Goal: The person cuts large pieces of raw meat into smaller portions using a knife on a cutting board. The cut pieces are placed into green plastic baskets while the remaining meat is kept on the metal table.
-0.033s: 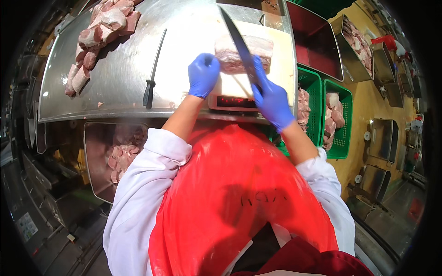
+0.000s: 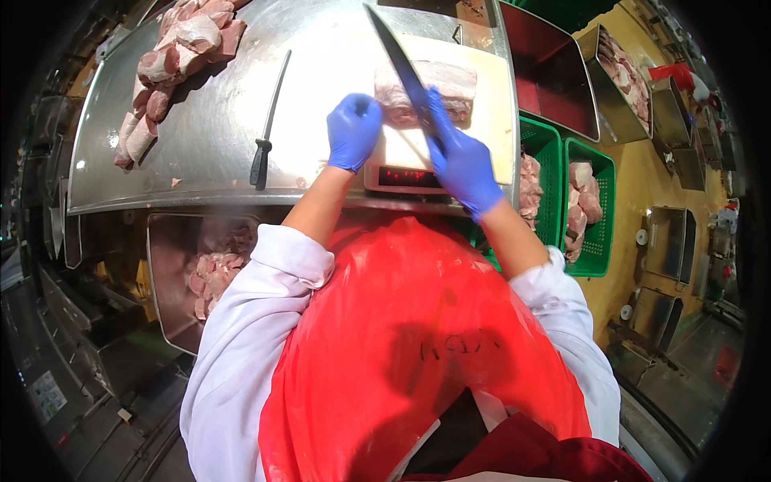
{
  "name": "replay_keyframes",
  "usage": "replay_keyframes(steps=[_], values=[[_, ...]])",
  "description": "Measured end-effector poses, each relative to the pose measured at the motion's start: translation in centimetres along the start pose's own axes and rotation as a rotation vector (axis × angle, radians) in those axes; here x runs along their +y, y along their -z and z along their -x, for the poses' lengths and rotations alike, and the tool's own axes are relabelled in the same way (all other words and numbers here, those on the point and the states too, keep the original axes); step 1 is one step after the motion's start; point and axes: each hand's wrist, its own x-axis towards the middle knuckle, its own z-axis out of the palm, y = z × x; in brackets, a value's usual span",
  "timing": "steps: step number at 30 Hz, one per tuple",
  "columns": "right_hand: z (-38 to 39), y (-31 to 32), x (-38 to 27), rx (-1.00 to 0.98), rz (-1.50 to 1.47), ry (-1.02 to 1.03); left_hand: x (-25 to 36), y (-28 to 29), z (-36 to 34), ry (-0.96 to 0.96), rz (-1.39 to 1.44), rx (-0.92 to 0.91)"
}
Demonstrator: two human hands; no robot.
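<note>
A pale slab of raw meat (image 2: pixel 450 80) lies on a white cutting board (image 2: pixel 494 145), atop what looks like a scale with a red display (image 2: pixel 401 178). My left hand (image 2: pixel 353 132), blue-gloved, is curled closed just left of the slab; whatever its fingers might hold is hidden. My right hand (image 2: pixel 466 173), also gloved, grips a long knife (image 2: pixel 393 52), whose blade slants up and left over the meat. A sharpening steel (image 2: pixel 261 153) with a black handle lies left of my left hand on the metal table (image 2: pixel 112 96).
Meat pieces pile up (image 2: pixel 181 52) at upper left. A steel tub (image 2: pixel 161 289) of meat sits below the table. To the right are green crates (image 2: pixel 598 241) with meat, a dark red-interior bin (image 2: pixel 546 64) and another meat tub (image 2: pixel 622 72). My red apron fills the lower middle.
My right hand and the knife have shifted slightly left and upward. My left hand and the meat are almost unchanged.
</note>
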Motion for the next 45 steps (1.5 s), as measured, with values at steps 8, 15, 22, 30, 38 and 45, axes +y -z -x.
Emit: replay_keyframes(steps=[8, 15, 22, 30, 38, 45], values=[[-0.8, -1.5, -1.6, -0.32, 0.31, 0.076, -0.4, 0.4, 0.8, -0.024, -0.007, 0.017], [8.1, 4.8, -0.1, -0.518, 0.438, 0.01, -1.1, 2.0, 0.9, -0.052, -0.066, 0.045], [8.4, 7.3, 0.6, -0.283, 0.185, 0.003, 1.1, 2.8, 0.1, -0.185, -0.022, -0.008], [-4.3, -3.5, -3.0, -0.213, 0.263, 0.064, -0.9, 1.4, 0.7, -0.362, -0.423, -0.067], [3.8, 4.7, -0.4, -0.6, 0.426, 0.075, -1.9, 4.9, -0.2, -0.28, -0.39, -0.043], [13.1, 9.5, 6.0, -0.497, 0.166, -0.04, 5.9, 8.5, -3.1, -0.317, -0.001, 0.049]])
